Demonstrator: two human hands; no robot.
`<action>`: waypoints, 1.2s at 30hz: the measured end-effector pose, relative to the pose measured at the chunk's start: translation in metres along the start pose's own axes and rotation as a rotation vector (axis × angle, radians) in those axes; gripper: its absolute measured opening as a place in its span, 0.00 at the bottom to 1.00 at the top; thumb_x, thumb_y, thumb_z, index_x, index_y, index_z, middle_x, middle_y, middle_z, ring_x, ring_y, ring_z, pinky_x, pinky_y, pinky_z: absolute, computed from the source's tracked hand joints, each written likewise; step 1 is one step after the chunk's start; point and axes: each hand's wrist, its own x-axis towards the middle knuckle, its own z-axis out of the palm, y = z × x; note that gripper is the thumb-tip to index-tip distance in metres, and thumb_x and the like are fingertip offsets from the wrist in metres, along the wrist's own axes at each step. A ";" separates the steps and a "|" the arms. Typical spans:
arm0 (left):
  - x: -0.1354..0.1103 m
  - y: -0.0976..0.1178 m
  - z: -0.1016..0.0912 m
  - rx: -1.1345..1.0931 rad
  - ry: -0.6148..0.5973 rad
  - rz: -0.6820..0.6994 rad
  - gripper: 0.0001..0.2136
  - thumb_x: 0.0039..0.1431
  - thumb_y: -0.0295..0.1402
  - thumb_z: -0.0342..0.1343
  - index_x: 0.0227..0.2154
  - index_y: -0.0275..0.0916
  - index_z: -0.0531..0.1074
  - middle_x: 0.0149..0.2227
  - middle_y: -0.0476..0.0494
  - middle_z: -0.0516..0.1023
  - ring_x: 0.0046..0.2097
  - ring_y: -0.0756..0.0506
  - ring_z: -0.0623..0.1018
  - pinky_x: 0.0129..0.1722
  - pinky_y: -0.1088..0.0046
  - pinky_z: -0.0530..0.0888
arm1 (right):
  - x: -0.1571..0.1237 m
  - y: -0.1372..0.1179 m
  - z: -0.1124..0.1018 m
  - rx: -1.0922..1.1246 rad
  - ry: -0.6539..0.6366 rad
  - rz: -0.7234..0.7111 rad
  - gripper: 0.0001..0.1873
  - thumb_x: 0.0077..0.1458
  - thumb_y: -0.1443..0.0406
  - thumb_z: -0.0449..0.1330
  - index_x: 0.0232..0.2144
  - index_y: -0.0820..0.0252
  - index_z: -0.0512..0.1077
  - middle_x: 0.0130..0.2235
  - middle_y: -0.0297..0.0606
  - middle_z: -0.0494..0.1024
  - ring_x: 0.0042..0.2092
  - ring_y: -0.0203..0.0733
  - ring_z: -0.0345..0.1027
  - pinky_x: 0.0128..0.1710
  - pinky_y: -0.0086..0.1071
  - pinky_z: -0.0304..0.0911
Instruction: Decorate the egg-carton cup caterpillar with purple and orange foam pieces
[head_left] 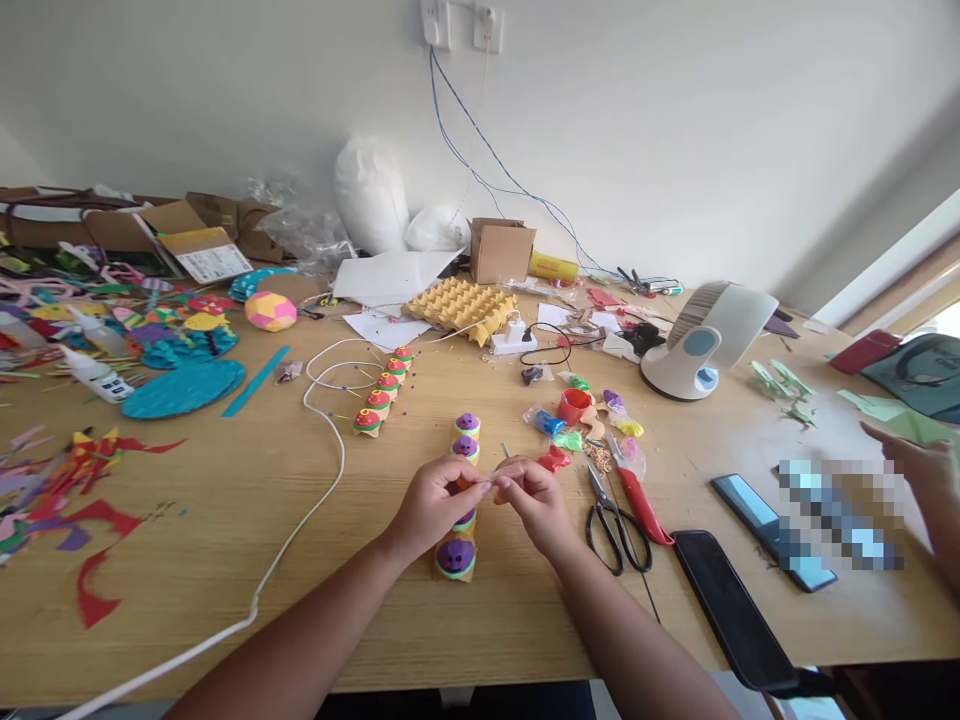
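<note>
My left hand (437, 500) and my right hand (534, 498) meet above the wooden table (225, 520), fingertips pinched together on a small pale piece that I cannot make out. Under them lies a row of egg-carton cups (459, 545) topped with purple, green and yellow clay, running away from me. A second row with red and green tops (384, 391) lies farther back. Black-handled scissors (616, 520) and a red-handled cutter (639, 497) rest just right of my right hand.
A white cable (315, 500) loops across the table. Coloured paper scraps (82, 480) and glue bottles sit at left, clay bits (574, 410) and a small fan (705, 340) at right. Two phones (731, 600) lie near the front edge. Another person's hand (919, 475) is at far right.
</note>
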 end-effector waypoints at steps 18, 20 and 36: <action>0.000 -0.001 -0.001 0.088 0.021 0.089 0.10 0.59 0.40 0.61 0.29 0.39 0.80 0.31 0.44 0.78 0.34 0.48 0.76 0.34 0.74 0.73 | 0.003 -0.002 -0.008 -0.153 0.005 -0.064 0.17 0.61 0.54 0.59 0.26 0.58 0.77 0.38 0.43 0.79 0.38 0.43 0.71 0.40 0.39 0.68; 0.001 -0.003 -0.001 0.097 0.024 0.062 0.11 0.59 0.41 0.62 0.36 0.39 0.81 0.35 0.43 0.80 0.35 0.48 0.77 0.35 0.75 0.74 | 0.005 -0.002 -0.014 -0.262 0.078 -0.145 0.17 0.62 0.56 0.59 0.24 0.57 0.77 0.37 0.42 0.79 0.41 0.45 0.72 0.44 0.40 0.67; 0.008 -0.013 -0.004 -0.127 0.095 -0.173 0.18 0.62 0.44 0.56 0.49 0.37 0.76 0.41 0.42 0.81 0.38 0.48 0.78 0.38 0.74 0.76 | 0.018 0.013 -0.039 -0.198 0.344 0.077 0.17 0.52 0.51 0.67 0.31 0.59 0.79 0.28 0.37 0.78 0.27 0.38 0.65 0.28 0.32 0.63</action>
